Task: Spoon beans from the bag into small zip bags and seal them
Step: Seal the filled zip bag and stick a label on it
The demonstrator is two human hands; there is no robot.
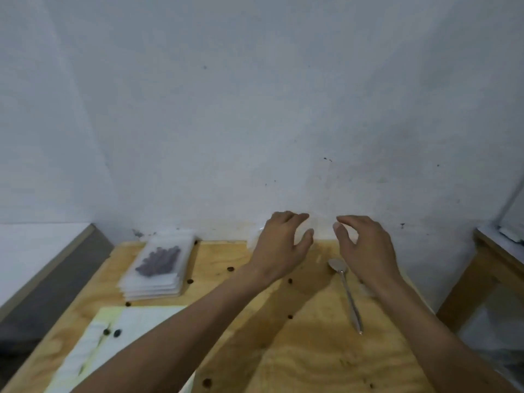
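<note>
My left hand (279, 245) and my right hand (365, 245) are raised side by side over the far edge of the wooden table (312, 358), close to the wall. Between their fingertips a faint, clear small zip bag (323, 228) shows, blurred; both hands seem to pinch its top edge. A metal spoon (344, 290) lies on the table under my right hand, bowl toward the wall. A stack of filled small zip bags (158, 265) with dark beans lies at the back left. The big bean bag is not visible.
Loose dark beans (231, 269) are scattered over the table. A white and yellow sheet (93, 350) with two beans on it lies at the front left. A grey ledge (51, 282) runs on the left and another wooden table (487, 268) stands at the right.
</note>
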